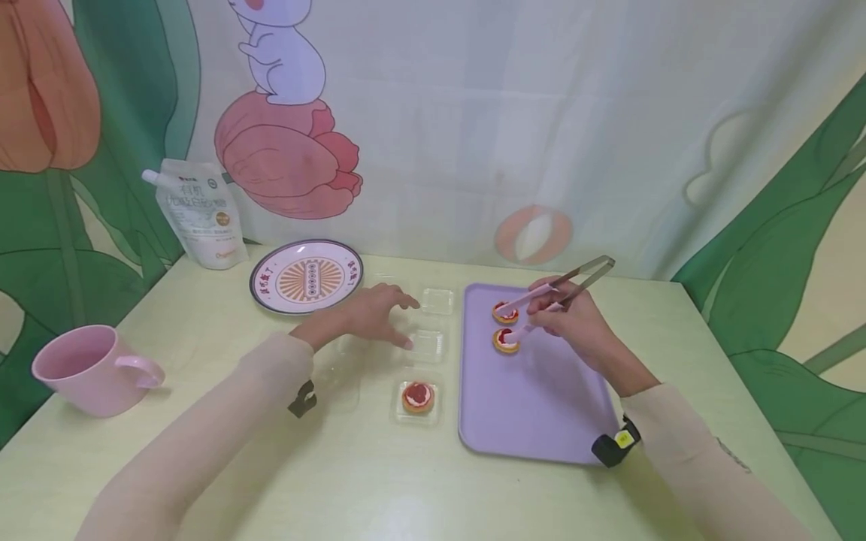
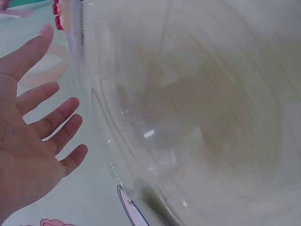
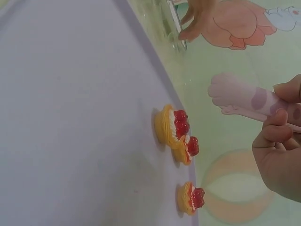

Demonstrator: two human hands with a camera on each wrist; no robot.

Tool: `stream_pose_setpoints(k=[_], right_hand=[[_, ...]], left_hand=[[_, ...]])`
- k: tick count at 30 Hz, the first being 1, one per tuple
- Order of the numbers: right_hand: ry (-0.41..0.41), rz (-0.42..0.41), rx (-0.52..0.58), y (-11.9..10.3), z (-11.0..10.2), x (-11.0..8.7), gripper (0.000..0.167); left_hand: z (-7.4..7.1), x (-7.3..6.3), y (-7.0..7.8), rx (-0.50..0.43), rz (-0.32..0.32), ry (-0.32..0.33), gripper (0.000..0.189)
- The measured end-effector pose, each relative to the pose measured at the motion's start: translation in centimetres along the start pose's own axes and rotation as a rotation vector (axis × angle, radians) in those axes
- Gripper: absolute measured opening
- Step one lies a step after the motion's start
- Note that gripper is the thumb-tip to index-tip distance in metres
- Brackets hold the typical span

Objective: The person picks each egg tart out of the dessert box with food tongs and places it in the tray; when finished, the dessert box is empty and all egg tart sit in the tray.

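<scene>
My right hand (image 1: pixel 571 315) grips a pair of tongs (image 3: pixel 235 96) with pink paw-shaped tips and a metal back end. The tips hover over the lilac tray (image 1: pixel 534 413), near two small berry tarts, an upper tart (image 1: pixel 504 312) and a lower tart (image 1: pixel 506 341). Three tarts stand on the tray in the right wrist view; the third is hidden from the head view. With fingers spread and nothing held, my left hand (image 1: pixel 372 312) is above clear plastic boxes (image 1: pixel 428 346). Another tart (image 1: pixel 418 397) sits in the nearest box compartment.
Behind my left hand lies a round patterned plate (image 1: pixel 307 276). A white spouted pouch (image 1: pixel 201 214) stands at the back left, and a pink mug (image 1: pixel 91 372) is at the left edge. A printed curtain (image 1: pixel 433 135) hangs behind the table.
</scene>
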State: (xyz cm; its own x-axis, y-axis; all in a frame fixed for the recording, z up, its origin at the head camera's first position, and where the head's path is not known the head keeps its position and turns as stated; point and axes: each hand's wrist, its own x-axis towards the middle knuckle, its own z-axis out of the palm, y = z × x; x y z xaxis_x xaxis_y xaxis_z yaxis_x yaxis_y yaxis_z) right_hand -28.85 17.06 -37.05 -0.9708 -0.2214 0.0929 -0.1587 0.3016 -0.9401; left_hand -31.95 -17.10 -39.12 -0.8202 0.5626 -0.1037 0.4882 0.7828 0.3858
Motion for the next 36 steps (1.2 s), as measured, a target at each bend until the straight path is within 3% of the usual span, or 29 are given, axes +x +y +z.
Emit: stream_pose_setpoints(k=[5, 10, 14, 20, 27, 36], right_hand=[[-0.011, -0.013, 0.031, -0.4, 0.4, -0.3, 0.03], [-0.038, -0.021, 0.076, -0.5, 1.1, -0.4, 0.031], [-0.08, -0.026, 0.139, -0.8, 2.1, -0.7, 0.035], [-0.166, -0.053, 0.198, -1.3, 4.0, -1.2, 0.036], [-0.216, -0.02, 0.189, -1.4, 6.4, -1.9, 0.041], [-0.288, -0.019, 0.108, -0.8, 9.4, -2.8, 0.045]], left_hand=[[-0.3, -1.4, 0.0, -0.044, 0.069, 0.065, 0.07], [0.0, -3.5, 1.0, -0.061, 0.072, 0.094, 0.07], [1.0, -4.9, 1.8, -0.054, 0.093, 0.11, 0.07], [2.5, -6.5, 2.8, -0.015, 0.105, 0.084, 0.072], [4.0, -7.2, 3.3, -0.005, 0.09, 0.053, 0.077], [4.5, -7.1, 3.6, -0.02, 0.081, 0.029, 0.077]])
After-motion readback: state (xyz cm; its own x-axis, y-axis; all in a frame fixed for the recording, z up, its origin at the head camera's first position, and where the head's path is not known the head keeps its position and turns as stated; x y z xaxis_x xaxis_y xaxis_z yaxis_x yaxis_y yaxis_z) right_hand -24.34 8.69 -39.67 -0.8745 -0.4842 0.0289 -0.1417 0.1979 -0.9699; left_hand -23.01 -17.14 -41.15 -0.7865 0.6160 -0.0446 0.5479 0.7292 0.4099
